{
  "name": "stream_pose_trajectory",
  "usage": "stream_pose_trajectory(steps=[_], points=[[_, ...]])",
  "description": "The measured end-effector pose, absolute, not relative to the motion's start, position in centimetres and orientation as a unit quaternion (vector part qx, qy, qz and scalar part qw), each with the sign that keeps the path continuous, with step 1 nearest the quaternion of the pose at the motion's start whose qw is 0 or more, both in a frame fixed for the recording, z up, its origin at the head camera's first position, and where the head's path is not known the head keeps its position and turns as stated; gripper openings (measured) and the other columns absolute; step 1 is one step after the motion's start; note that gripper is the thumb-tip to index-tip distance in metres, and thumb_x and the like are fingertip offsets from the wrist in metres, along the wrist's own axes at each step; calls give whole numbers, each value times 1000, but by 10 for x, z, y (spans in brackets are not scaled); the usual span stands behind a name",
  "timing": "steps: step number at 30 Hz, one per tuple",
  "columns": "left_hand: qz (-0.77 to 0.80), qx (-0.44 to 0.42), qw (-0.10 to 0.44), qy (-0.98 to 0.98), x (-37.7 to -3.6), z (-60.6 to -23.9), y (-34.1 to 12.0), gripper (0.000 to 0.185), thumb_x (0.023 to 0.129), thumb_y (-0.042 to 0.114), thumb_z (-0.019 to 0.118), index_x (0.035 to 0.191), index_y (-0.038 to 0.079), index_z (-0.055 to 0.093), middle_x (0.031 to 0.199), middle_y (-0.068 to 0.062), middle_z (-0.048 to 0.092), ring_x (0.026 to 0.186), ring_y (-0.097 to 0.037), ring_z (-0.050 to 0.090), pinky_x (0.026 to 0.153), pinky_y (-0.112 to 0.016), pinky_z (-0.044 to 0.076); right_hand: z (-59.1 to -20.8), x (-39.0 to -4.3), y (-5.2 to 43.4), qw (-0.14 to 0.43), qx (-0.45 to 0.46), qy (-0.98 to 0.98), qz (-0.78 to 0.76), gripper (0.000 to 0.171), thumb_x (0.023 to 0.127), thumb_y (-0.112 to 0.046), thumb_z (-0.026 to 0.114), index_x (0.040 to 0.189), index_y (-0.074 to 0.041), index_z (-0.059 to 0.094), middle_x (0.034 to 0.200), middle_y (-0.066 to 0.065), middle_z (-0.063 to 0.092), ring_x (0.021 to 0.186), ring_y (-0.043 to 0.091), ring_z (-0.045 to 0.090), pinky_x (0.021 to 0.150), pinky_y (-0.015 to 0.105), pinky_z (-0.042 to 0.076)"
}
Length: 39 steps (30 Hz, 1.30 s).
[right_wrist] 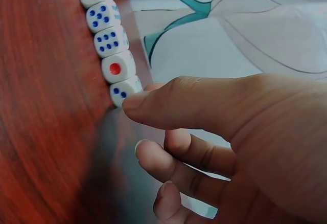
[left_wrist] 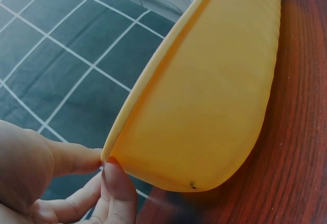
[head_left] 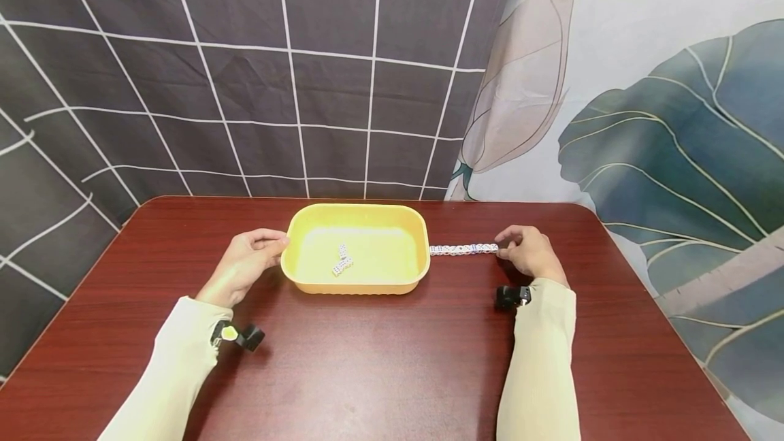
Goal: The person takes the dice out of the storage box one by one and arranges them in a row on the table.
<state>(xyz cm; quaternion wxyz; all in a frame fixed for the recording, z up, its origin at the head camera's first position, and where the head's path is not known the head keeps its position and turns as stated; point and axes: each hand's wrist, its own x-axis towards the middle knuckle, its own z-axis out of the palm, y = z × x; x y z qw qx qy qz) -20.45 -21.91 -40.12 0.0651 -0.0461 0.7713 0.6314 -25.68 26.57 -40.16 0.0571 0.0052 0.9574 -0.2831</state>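
Observation:
A yellow tray (head_left: 419,237) stands mid-table with a few white dice (head_left: 341,261) lying in it. My left hand (head_left: 280,242) is at its left end, and in the left wrist view the thumb and a finger of that hand (left_wrist: 104,163) pinch the tray's rim (left_wrist: 153,81). A straight row of white dice (head_left: 463,249) runs right from the tray. My right hand (head_left: 501,250) is at the row's far end. In the right wrist view, this hand (right_wrist: 132,100) has its thumb tip on the end die (right_wrist: 122,88), and its other fingers curl below.
The dark red wooden table (head_left: 380,359) reaches to its right edge near the leaf-print curtain (head_left: 674,155). A grey grid-pattern cloth (head_left: 245,87) hangs behind the table. Small black cameras sit on both wrists.

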Motion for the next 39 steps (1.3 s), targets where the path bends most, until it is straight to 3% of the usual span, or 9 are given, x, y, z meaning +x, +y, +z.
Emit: stream_pose_trajectory(steps=[7,15,26,39], points=[[634,-46,65,769,-205,-402,-219,45,102,15,61,135,-14,51,94,7,73,81,1,67,77,-17,58,-392,-254,261,33,-10,955,-296,26,91,-6,66,117,-5,69,76,2,54,76,21,52,69,31,41],[635,-46,62,769,-204,-402,-220,45,102,15,61,135,-14,51,95,6,73,82,1,67,78,-16,57,-381,-253,253,17,-45,949,-313,31,92,-11,70,123,-5,68,83,7,57,73,21,52,66,32,44],[637,-46,62,767,-203,-401,-219,45,102,15,61,135,-14,51,96,5,73,81,0,67,78,-16,57,-369,-254,233,-27,-76,943,-322,26,92,-17,72,116,-8,71,81,5,56,77,21,53,72,32,43],[634,-44,61,769,-202,-400,-219,43,102,13,60,134,-15,51,99,2,74,81,0,67,78,-16,57,-361,-257,197,-30,-123,933,-336,22,91,-19,75,112,-12,72,82,3,55,78,21,53,72,32,45]])
